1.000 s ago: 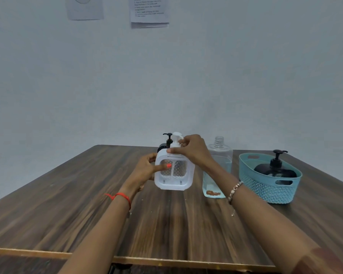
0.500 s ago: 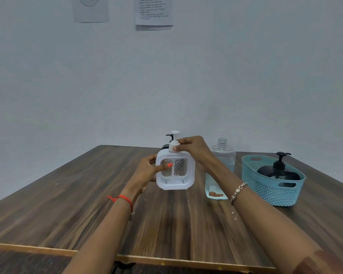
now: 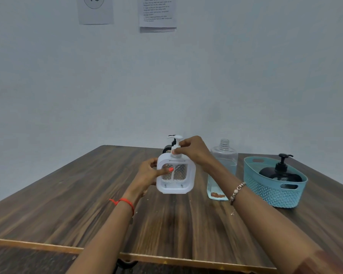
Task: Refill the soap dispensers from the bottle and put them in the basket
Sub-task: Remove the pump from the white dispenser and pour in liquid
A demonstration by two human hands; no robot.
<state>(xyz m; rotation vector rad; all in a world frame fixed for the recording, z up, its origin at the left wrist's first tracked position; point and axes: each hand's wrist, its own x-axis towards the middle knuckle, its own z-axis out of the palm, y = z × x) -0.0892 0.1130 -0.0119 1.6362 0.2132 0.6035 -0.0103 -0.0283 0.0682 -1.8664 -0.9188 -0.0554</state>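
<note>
So, the count: three soap dispensers, one refill bottle, one basket. The white dispenser (image 3: 175,180) is upright mid-desk, just left of the bottle; I can't tell whether its base touches the desk (image 3: 77,198). The left hand (image 3: 147,175) grips its side, thumb across the clear front window. The right hand (image 3: 194,153) has its fingers (image 3: 181,148) pinched round the pump neck on top. A second, black dispenser (image 3: 166,150) peeks out behind it, mostly hidden. The third dispenser (image 3: 280,174), also black, sits inside the teal basket (image 3: 271,194) on the right, alone in there. The clear bottle (image 3: 223,167) stands uncapped between them, partly filled with pale blue liquid. Two paper sheets (image 3: 95,10) hang on the wall.
</note>
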